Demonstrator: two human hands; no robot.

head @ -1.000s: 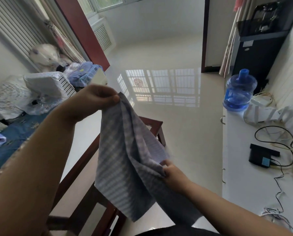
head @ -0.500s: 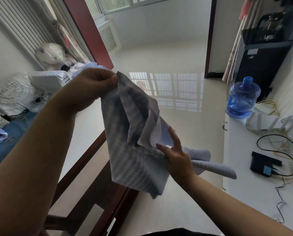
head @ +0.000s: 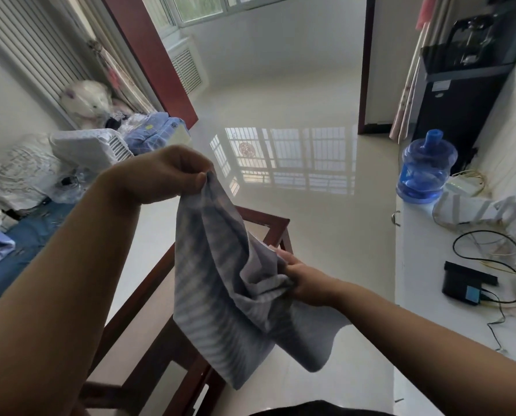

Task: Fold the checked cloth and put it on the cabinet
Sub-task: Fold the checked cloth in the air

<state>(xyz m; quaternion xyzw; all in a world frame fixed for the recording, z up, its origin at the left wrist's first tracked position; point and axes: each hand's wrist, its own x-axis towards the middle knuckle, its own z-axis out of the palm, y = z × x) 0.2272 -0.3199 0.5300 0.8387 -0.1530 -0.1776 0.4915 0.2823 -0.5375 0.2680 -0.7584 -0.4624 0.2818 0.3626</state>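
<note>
Cloth: we hold the checked cloth [head: 220, 283] in the air over the chair [head: 160, 310], well apart from the cabinet [head: 424, 310] at our right; it hangs bunched, not yet folded flat
Left hand: our left hand [head: 163, 175] is raised, its fingers [head: 199, 178] pinching the cloth's top corner
Right hand: our right hand [head: 304, 280] is lower, clenched around a gathered wad at the cloth's right edge; its fingertips are buried in the fabric
Risk: we judge that the wad may lock in crooked creases, because the right hand grips a bunch and not a clean corner; the loose tail below could drag on the chair; the top pinch is small and could slip if we tug hard
Cabinet top: cables [head: 491, 265], a black box [head: 467, 283] and a water jug [head: 427, 172] crowd the worktop, so the fold could land on wires
Change: half a second ago our right hand lay flat with spread fingers against the cloth; now it has closed on the fabric, and the tail that stuck out to the right hangs down
</note>
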